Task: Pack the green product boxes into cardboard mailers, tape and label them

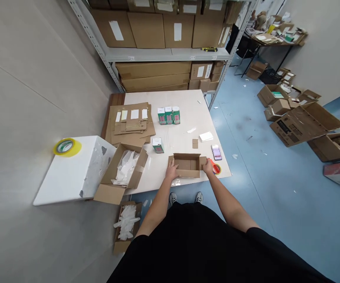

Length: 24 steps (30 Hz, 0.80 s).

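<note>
A small open cardboard box lies near the front edge of the white table, with nothing seen inside it. Its left end is gripped by my left hand, while my right hand holds the flap at its right end. Just beside my right hand is an orange tape dispenser. Behind the box stands one green-and-white small carton; three more green cartons stand in a row farther back. A small brown cardboard piece lies beyond the box.
Flattened cardboard is stacked at the table's left. An open carton with white packing material sits beside it, near yellow tape on a white block. White cards and a purple pack lie right. Shelving stands behind.
</note>
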{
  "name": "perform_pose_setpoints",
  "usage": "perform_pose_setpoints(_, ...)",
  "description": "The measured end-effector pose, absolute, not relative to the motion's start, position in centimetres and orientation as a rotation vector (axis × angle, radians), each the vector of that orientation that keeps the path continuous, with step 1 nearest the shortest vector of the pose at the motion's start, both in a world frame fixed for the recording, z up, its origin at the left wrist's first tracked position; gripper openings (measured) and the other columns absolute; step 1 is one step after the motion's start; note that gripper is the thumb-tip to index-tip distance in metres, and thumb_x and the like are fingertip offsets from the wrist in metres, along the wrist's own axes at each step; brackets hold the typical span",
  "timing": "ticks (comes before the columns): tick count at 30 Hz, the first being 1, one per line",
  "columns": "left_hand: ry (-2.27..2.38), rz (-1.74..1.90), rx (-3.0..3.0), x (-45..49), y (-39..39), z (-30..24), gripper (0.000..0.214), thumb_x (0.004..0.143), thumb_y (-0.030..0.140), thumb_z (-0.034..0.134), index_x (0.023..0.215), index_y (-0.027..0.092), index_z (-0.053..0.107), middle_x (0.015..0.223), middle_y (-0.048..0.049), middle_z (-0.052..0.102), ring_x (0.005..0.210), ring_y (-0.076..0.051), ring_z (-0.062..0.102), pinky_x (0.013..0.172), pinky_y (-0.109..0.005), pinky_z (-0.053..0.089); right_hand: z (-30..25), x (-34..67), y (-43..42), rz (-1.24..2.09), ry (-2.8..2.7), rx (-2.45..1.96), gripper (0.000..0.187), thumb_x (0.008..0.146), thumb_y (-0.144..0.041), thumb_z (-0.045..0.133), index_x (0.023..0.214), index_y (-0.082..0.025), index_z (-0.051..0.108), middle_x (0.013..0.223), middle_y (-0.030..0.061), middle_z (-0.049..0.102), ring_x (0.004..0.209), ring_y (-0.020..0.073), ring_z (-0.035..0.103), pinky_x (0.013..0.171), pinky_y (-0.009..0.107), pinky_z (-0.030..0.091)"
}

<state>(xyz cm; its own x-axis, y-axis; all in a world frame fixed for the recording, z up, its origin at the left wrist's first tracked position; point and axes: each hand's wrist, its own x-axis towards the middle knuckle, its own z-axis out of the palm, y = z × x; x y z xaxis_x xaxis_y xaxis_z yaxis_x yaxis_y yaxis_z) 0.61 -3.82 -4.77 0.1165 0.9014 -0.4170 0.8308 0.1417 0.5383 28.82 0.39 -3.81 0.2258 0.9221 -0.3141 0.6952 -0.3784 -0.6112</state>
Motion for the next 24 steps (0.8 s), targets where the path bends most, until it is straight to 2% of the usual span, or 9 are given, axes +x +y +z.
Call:
perform_pose_setpoints(3, 1.749, 0.249, 1.745, 1.0, -4.9, -5.7, 0.049, 0.076, 0.031, 0.092, 0.121, 0.018, 0.077, 0.181, -0.0081, 0.0, 0.165, -0.037, 0.013, 0.129, -0.046, 0.034, -4.2, 29.6, -0.3, 0.93, -1.465, -2.303, 0.059, 0.09, -0.026, 0.062, 0.148, -0.017, 0.05, 0.112, 0.0141, 0.074, 0.102, 0.0292, 0.072, 0.086, 0.038, 0.056)
perform_pose_setpoints(5, 1.771, 0.325, 1.78, 1.3, -5.1, -5.9, 0.026, 0.083, 0.027, 0.085, 0.106, 0.018, 0.081, 0.181, -0.0053, 0.005, 0.164, -0.035, 0.018, 0.129, -0.046, 0.035, -4.2, 29.2, -0.6, 0.818, -1.526, -2.351, 0.056, 0.093, -0.027, 0.059, 0.148, -0.019, 0.051, 0.125, 0.0163, 0.07, 0.112, 0.03, 0.068, 0.088, 0.038, 0.055)
perform_pose_setpoints(8, 1.793, 0.37, 1.786, 1.5, -4.8, -6.0, 0.009, 0.087, 0.021, 0.078, 0.095, 0.019, 0.082, 0.18, -0.0027, 0.013, 0.16, -0.036, 0.028, 0.127, -0.048, 0.037, -3.8, 27.8, -0.7, 0.6, -1.75, -2.252, 0.051, 0.095, -0.02, 0.051, 0.145, -0.021, 0.058, 0.144, 0.0172, 0.059, 0.129, 0.0305, 0.057, 0.1, 0.039, 0.051)
perform_pose_setpoints(10, 1.809, 0.389, 1.78, 1.6, -4.8, -5.8, 0.007, 0.088, 0.019, 0.076, 0.091, 0.019, 0.082, 0.179, -0.0021, 0.017, 0.156, -0.036, 0.035, 0.127, -0.05, 0.038, -3.5, 26.8, -0.6, 0.574, -1.902, -2.137, 0.058, 0.094, -0.016, 0.048, 0.151, -0.023, 0.055, 0.152, 0.015, 0.055, 0.139, 0.0304, 0.049, 0.109, 0.041, 0.046)
perform_pose_setpoints(12, 1.819, 0.426, 1.786, 1.7, -5.3, -5.7, 0.008, 0.089, 0.02, 0.074, 0.089, 0.021, 0.082, 0.178, -0.0012, 0.021, 0.153, -0.036, 0.039, 0.127, -0.053, 0.037, -3.2, 26.0, -0.5, 0.628, -1.992, -2.078, 0.068, 0.093, -0.018, 0.051, 0.16, -0.027, 0.046, 0.159, 0.0128, 0.05, 0.148, 0.0317, 0.04, 0.116, 0.046, 0.042)
perform_pose_setpoints(15, 1.828, 0.506, 1.816, 2.0, -7.0, -5.3, 0.011, 0.092, 0.021, 0.071, 0.089, 0.023, 0.081, 0.176, 0.0, 0.028, 0.153, -0.036, 0.038, 0.127, -0.058, 0.036, -2.6, 25.3, -0.2, 0.707, -2.016, -2.091, 0.075, 0.093, -0.021, 0.056, 0.165, -0.031, 0.038, 0.168, 0.0124, 0.039, 0.151, 0.0371, 0.035, 0.119, 0.052, 0.037)
perform_pose_setpoints(17, 1.838, 0.546, 1.836, 2.3, -8.2, -4.7, 0.014, 0.094, 0.021, 0.068, 0.089, 0.024, 0.08, 0.175, -0.0008, 0.032, 0.153, -0.035, 0.037, 0.126, -0.059, 0.036, -2.2, 25.1, 0.3, 0.717, -2.013, -2.09, 0.073, 0.094, -0.022, 0.055, 0.165, -0.031, 0.039, 0.17, 0.0138, 0.036, 0.149, 0.0396, 0.038, 0.119, 0.055, 0.035)
perform_pose_setpoints(20, 1.847, 0.577, 1.862, 3.0, -9.5, -3.5, 0.013, 0.095, 0.024, 0.068, 0.09, 0.025, 0.08, 0.173, -0.0022, 0.036, 0.152, -0.035, 0.038, 0.125, -0.06, 0.036, -1.4, 25.1, 1.4, 0.675, -1.981, -2.07, 0.065, 0.098, -0.025, 0.054, 0.162, -0.03, 0.044, 0.167, 0.0151, 0.041, 0.147, 0.039, 0.04, 0.121, 0.058, 0.03)
perform_pose_setpoints(24, 1.92, 0.591, 1.849, 4.1, -10.2, -1.5, 0.013, 0.096, 0.026, 0.068, 0.093, 0.025, 0.081, 0.173, -0.0027, 0.035, 0.152, -0.033, 0.037, 0.126, -0.057, 0.035, 0.3, 25.6, 3.3, 0.654, -1.992, -1.972, 0.046, 0.101, -0.031, 0.056, 0.147, -0.028, 0.061, 0.164, 0.0135, 0.045, 0.147, 0.0362, 0.039, 0.121, 0.054, 0.03)
